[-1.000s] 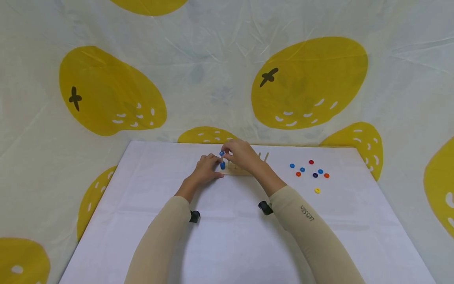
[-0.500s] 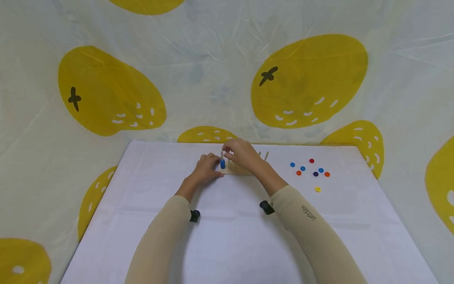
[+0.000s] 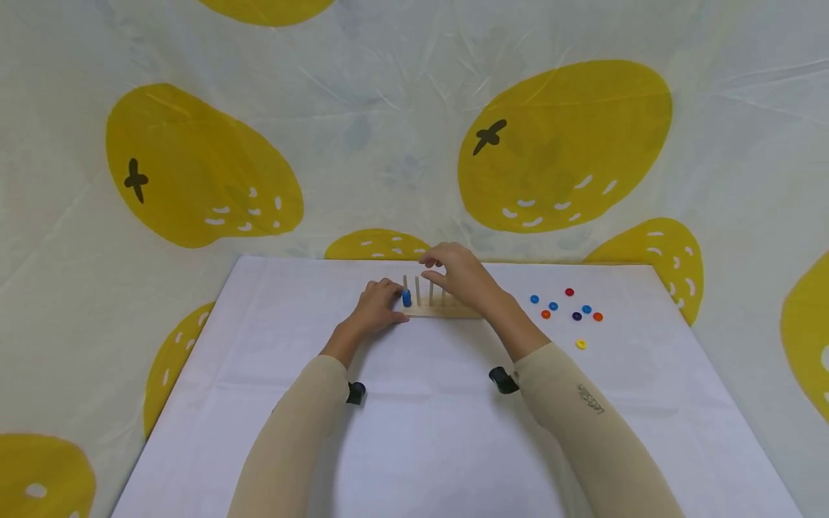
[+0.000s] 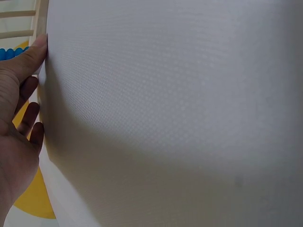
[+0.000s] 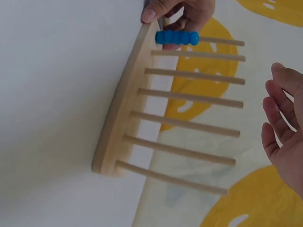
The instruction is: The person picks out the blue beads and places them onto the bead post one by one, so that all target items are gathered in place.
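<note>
Grips the wooden peg rack (image 5: 128, 92) on the white table (image 3: 421, 432) with left hand (image 3: 374, 308), beside blue rings (image 5: 176, 38) on the end peg (image 5: 222, 41); hovers near the other pegs (image 5: 194, 76) with loosely spread right hand (image 3: 461, 272).

Head view: right hand (image 3: 461, 277) is blocking the right-end pegs (image 5: 180, 150) of the rack (image 3: 434, 312), and blue rings (image 3: 406, 298) are too tiny to count. Left wrist cam chops off most of the rack, part of the left hand (image 4: 16, 151).

Perhaps a booth: yellow-patterned drapes (image 3: 382, 158)
</note>
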`<state>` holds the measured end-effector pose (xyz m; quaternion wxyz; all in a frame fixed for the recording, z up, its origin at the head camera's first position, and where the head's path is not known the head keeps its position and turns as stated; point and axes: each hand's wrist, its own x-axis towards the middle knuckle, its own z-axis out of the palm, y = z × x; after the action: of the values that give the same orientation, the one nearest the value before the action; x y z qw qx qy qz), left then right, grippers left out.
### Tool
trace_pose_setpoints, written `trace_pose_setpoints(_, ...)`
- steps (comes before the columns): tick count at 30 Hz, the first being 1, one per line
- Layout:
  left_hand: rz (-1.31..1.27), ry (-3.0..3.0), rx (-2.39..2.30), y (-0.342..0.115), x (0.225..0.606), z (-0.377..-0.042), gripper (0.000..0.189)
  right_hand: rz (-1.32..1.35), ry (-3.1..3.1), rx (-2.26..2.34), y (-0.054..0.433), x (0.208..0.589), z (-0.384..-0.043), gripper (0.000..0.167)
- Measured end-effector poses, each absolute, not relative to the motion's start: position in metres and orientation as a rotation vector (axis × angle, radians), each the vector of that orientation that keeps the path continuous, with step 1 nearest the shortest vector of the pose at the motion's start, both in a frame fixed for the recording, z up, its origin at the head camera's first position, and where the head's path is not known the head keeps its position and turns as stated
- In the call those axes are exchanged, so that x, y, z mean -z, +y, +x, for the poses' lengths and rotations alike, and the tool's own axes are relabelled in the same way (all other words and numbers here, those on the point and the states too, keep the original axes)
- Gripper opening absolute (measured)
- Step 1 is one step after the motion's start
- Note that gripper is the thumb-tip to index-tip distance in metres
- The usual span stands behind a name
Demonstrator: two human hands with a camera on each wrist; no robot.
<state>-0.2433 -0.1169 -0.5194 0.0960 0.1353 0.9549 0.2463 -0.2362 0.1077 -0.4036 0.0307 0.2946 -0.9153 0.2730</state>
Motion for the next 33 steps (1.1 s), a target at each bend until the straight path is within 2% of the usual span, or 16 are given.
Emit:
trace_pose_setpoints(10,0.404,2.825,-0.722,-0.118,0.521,-0.242,0.063,0.814,-2.737,-0.875,0.149,0.4,-0.225,0.026)
trace_pose_setpoints(18,0.405,2.826,-0.737,-0.118,0.52,-0.242,0.063,0.641,-2.684,-0.948,0.187,0.406,-0.221,0.029)
trace_pose_setpoints(28,0.41,2.837,-0.742,-0.117,0.52,-0.242,0.062,0.488,-2.645,-0.974,0.245,0.434,-0.226,0.025)
trace_pose_setpoints(33,0.415,2.838,-0.733,-0.117,0.522,-0.244,0.062,0.401,-2.737,-0.945,0.267,0.454,-0.227,0.029)
